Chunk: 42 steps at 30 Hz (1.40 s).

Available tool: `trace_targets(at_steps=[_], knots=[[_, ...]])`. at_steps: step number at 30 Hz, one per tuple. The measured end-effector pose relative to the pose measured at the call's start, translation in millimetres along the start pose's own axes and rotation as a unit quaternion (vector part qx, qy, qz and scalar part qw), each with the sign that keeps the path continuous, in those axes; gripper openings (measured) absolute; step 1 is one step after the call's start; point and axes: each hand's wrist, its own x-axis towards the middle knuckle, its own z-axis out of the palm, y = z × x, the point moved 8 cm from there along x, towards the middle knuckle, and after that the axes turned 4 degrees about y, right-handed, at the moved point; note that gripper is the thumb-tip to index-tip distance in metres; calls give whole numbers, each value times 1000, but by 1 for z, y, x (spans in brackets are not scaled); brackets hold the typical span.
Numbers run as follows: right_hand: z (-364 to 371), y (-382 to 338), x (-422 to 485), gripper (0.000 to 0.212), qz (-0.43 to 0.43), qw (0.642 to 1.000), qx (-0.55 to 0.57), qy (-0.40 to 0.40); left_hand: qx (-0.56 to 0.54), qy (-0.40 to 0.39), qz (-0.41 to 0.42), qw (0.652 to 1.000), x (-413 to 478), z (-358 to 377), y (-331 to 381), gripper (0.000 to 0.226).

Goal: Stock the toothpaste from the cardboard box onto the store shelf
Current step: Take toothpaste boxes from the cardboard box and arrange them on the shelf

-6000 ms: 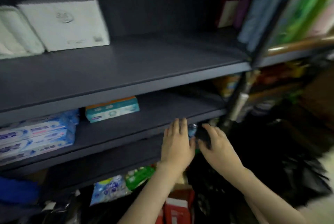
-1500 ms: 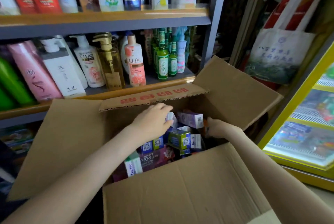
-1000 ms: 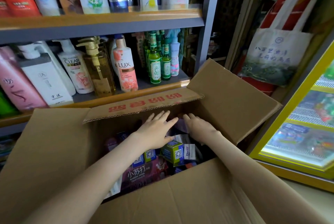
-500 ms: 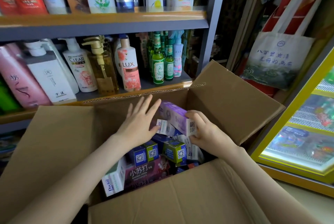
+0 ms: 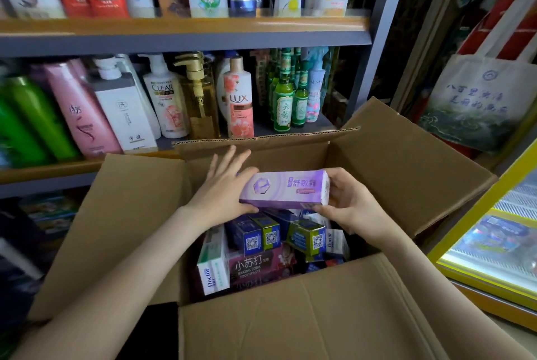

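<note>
1. While your right fingers [image 5: 339,177] curl round the right end of the purple toothpaste carton [image 5: 286,189], your left fingers [image 5: 229,162] lie straight and spread behind its left end, thumb beneath.
2. You hold it level, just above the other toothpaste cartons [image 5: 261,243] packed in the open cardboard box [image 5: 406,168].
3. Behind the box, the store shelf [image 5: 186,40] carries upright bottles [image 5: 238,104] on two tiers.
4. To your right hang a tote bag [image 5: 479,104] and, lower, a yellow-framed cabinet [image 5: 482,285].
</note>
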Motion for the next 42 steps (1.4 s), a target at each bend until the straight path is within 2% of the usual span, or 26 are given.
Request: trace_targets(at_steps=[3,4,6,7,8,10,12,13,15,18,20,26,29,31,34,37,40,42], knots=[[-4,6,5,61,20,999,-14,-48,-39,-16,-30,999,-8,0,-4,62],[-12,11,8,68,27,998,-36,-42,-39,-20,-44,998,-12,1,-5,58],[-40,26,16,70,38,986,-161,30,-11,-10,-55,998,-17,2,-7,59],[-55,33,20,65,41,959,-270,70,-3,0,-61,998,-19,1,-8,59],[-63,42,22,60,50,914,-394,79,-4,8,-68,998,-19,0,-9,59],[-60,69,23,60,89,783,-616,15,-5,8,-83,996,-20,-2,-10,60],[-49,96,22,65,105,638,-759,-72,25,-3,-78,997,-19,-5,-5,62],[-45,108,22,73,101,586,-797,-108,43,-6,-69,997,-19,-7,-1,61],[-42,127,29,81,96,523,-831,-162,71,-8,-60,996,-18,-9,5,58],[-41,139,43,59,70,459,-862,-205,112,21,-17,993,-19,-10,12,54],[-40,146,47,55,60,429,-871,-230,146,27,39,988,-20,-1,16,56],[-44,164,44,63,90,458,-837,-284,174,91,76,978,-25,1,24,59],[-46,165,42,71,140,492,-812,-281,187,122,101,969,-30,-1,33,67],[-45,167,40,69,160,510,-796,-284,195,145,118,963,-35,-2,39,72],[-44,165,35,68,163,508,-791,-298,201,167,131,956,-39,-3,44,78],[-37,152,36,68,114,503,-805,-294,208,161,122,957,-38,-4,43,82],[-29,127,42,58,31,529,-811,-247,210,144,107,961,-36,-7,38,80],[-30,112,43,62,-6,543,-808,-229,205,134,94,965,-35,-9,34,72]])
